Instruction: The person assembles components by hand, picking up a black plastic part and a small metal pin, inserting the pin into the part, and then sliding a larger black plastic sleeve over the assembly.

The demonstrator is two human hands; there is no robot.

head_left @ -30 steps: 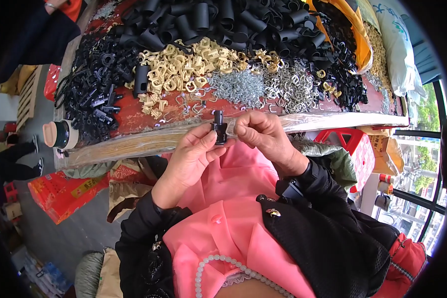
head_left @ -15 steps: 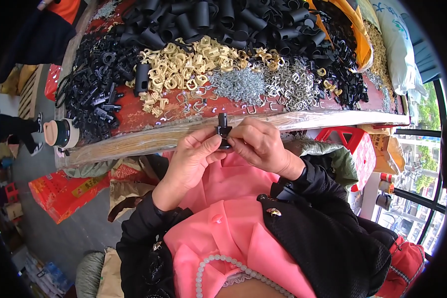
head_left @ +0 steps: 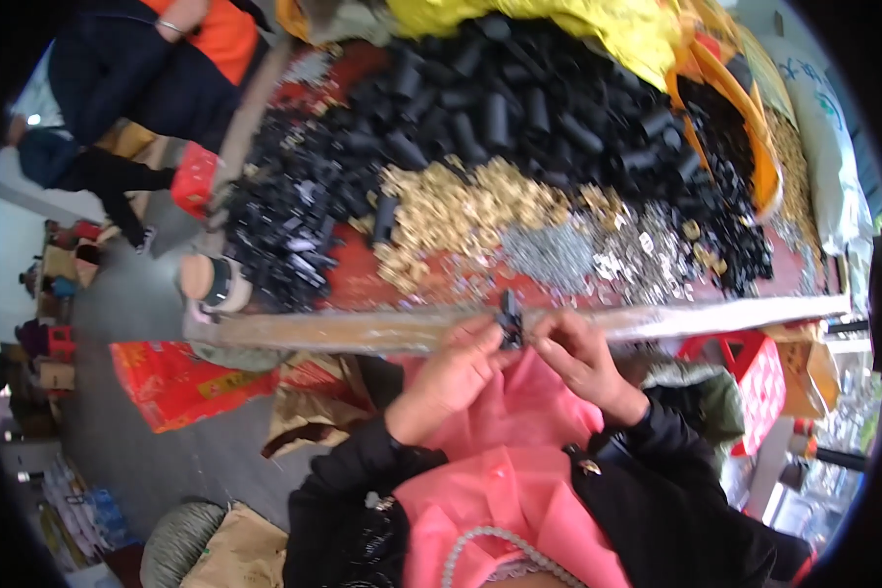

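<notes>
At the table's front edge my left hand (head_left: 458, 370) is closed, thumb and fingers pinching a small black plastic fitting (head_left: 510, 321) that stands upright. My right hand (head_left: 586, 363) is just to the right of the fitting. Its thumb and fingers are curled together in a pinch, and whatever is between them is too small and blurred to make out. Beyond the hands lie a heap of beige plastic clips (head_left: 470, 211), a pile of small grey metal pieces (head_left: 549, 257) and a pile of shiny metal clips (head_left: 642, 260).
Black tubes (head_left: 500, 113) are heaped farther back on the red table (head_left: 358, 284), with small black parts (head_left: 284, 225) at left. A lidded cup (head_left: 216, 282) stands at the left corner. A red stool (head_left: 755, 382) is at right. Other people (head_left: 118, 78) are at far left.
The whole view has shifted, so the table and hands appear lower and farther right. My right hand has come away slightly from the black fitting, which stays in my left hand.
</notes>
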